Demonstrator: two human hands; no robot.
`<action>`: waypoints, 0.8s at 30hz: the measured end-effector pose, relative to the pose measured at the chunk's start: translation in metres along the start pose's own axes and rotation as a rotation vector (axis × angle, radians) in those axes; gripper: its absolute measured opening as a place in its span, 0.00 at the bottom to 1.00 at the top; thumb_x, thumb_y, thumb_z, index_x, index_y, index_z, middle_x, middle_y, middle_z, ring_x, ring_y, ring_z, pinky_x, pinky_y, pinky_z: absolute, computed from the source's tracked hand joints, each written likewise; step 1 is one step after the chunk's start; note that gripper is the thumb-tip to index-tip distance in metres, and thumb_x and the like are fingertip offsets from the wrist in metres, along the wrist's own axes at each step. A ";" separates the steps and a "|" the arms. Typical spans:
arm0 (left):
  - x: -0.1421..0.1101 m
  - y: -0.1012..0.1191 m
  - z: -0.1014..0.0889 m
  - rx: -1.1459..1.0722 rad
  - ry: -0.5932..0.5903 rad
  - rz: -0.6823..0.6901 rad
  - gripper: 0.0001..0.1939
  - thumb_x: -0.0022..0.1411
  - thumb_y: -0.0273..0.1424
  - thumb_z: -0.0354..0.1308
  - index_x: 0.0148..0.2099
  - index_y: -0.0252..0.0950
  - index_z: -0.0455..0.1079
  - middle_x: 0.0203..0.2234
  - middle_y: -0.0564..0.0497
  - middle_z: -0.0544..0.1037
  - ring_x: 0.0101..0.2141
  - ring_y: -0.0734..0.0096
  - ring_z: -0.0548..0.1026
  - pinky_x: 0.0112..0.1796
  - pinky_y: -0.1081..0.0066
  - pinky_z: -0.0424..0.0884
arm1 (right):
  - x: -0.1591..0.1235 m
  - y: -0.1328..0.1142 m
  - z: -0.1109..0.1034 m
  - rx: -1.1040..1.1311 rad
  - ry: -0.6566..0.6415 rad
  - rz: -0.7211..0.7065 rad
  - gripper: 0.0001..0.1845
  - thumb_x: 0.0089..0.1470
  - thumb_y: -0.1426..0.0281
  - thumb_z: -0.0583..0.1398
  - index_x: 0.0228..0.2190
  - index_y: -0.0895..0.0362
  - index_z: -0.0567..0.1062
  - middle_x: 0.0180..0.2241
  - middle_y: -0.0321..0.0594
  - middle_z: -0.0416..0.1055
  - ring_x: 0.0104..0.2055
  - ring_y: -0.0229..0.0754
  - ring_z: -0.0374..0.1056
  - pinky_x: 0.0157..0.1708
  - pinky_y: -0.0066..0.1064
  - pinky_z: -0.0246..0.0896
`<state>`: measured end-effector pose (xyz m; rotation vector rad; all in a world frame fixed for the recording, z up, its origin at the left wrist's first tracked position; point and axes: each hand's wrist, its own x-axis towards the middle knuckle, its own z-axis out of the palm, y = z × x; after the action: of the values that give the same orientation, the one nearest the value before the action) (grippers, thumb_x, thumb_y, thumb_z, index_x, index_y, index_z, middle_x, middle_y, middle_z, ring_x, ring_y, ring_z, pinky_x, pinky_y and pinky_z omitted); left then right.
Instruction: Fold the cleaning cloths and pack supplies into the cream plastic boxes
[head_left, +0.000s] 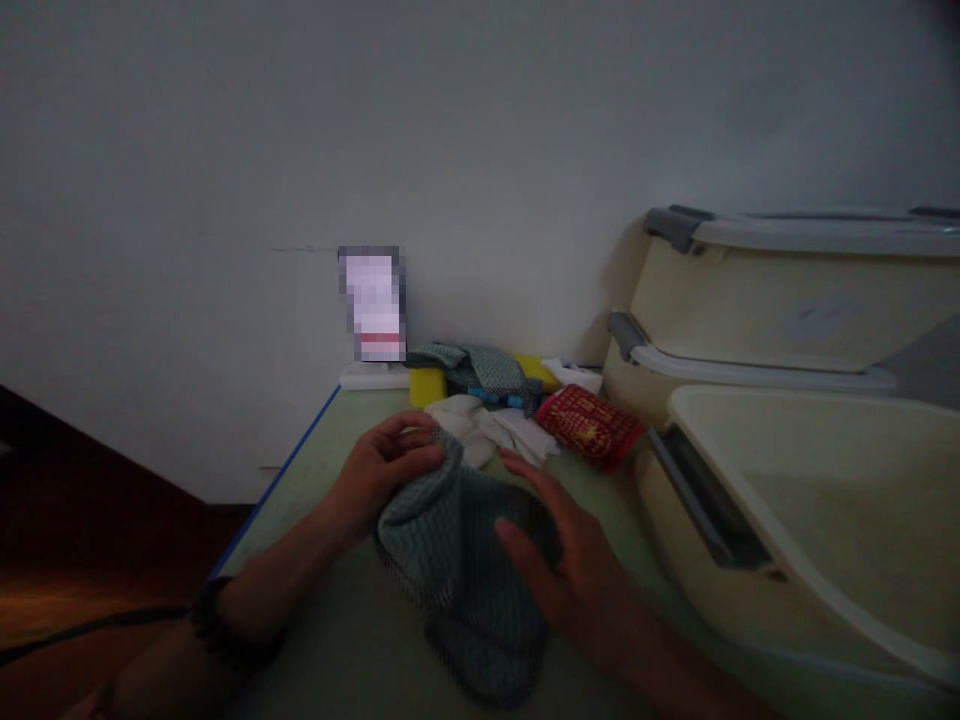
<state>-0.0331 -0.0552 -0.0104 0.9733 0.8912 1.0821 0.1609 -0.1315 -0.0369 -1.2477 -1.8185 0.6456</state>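
A grey-green ribbed cloth (480, 560) with a dark stitched edge hangs in loose folds over the front of the table. My left hand (394, 462) pinches its upper edge between thumb and fingers. On the cloth's right side is my right hand (566, 555), thumb and fingers spread apart; whether its palm touches the fabric I cannot tell. Just behind lie crumpled white cloths (469, 425) and a red packet (590, 425) with gold print.
A second grey-green cloth (487, 368) lies over a yellow item (427, 387) near the wall. A phone (377, 305) with a blurred screen stands at the back left. Pale storage bins (675, 540) with grey latches fill the right side. The green table (315, 440) has a blue left edge.
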 end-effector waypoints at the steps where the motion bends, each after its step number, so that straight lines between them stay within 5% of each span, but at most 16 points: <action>1: -0.003 -0.002 0.004 -0.004 -0.029 -0.008 0.17 0.38 0.27 0.71 0.32 0.36 0.69 0.22 0.56 0.78 0.21 0.76 0.74 0.23 0.79 0.70 | -0.001 0.001 0.002 -0.018 -0.033 0.012 0.26 0.55 0.67 0.55 0.55 0.57 0.58 0.53 0.47 0.64 0.54 0.46 0.60 0.53 0.43 0.57; 6: 0.000 -0.006 0.006 0.014 0.142 0.025 0.16 0.39 0.29 0.70 0.32 0.36 0.69 0.24 0.56 0.78 0.23 0.74 0.75 0.25 0.77 0.71 | 0.003 0.009 0.002 -0.209 -0.132 0.007 0.22 0.52 0.76 0.55 0.50 0.58 0.65 0.38 0.44 0.71 0.40 0.47 0.67 0.43 0.45 0.64; 10: 0.012 -0.001 -0.004 -0.009 0.338 0.033 0.11 0.48 0.26 0.65 0.36 0.36 0.70 0.26 0.54 0.78 0.25 0.74 0.75 0.26 0.78 0.71 | 0.008 0.008 -0.007 -0.246 -0.028 -0.054 0.20 0.50 0.82 0.50 0.44 0.56 0.69 0.39 0.45 0.67 0.40 0.45 0.67 0.39 0.41 0.66; 14: 0.015 0.003 -0.007 -0.148 0.208 -0.073 0.14 0.54 0.20 0.56 0.44 0.32 0.69 0.33 0.47 0.79 0.32 0.69 0.77 0.32 0.74 0.74 | 0.007 0.002 -0.009 -0.202 0.045 0.038 0.22 0.51 0.78 0.52 0.48 0.55 0.63 0.42 0.46 0.63 0.34 0.42 0.67 0.34 0.39 0.66; 19: 0.012 0.001 -0.009 -0.164 0.099 -0.099 0.22 0.50 0.14 0.56 0.48 0.33 0.67 0.35 0.47 0.79 0.34 0.66 0.78 0.36 0.71 0.74 | 0.004 -0.009 -0.014 0.261 -0.114 0.204 0.20 0.57 0.63 0.53 0.50 0.51 0.57 0.39 0.37 0.65 0.17 0.28 0.62 0.14 0.24 0.56; 24: 0.009 -0.008 -0.008 -0.092 -0.016 -0.086 0.14 0.45 0.22 0.66 0.38 0.33 0.72 0.26 0.50 0.79 0.29 0.68 0.77 0.32 0.72 0.73 | 0.005 -0.006 -0.013 0.246 0.009 0.185 0.19 0.55 0.62 0.55 0.48 0.51 0.59 0.39 0.36 0.64 0.20 0.28 0.61 0.19 0.25 0.58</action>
<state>-0.0363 -0.0464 -0.0216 0.8596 0.8553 1.0320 0.1680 -0.1298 -0.0238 -1.2564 -1.5724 0.9346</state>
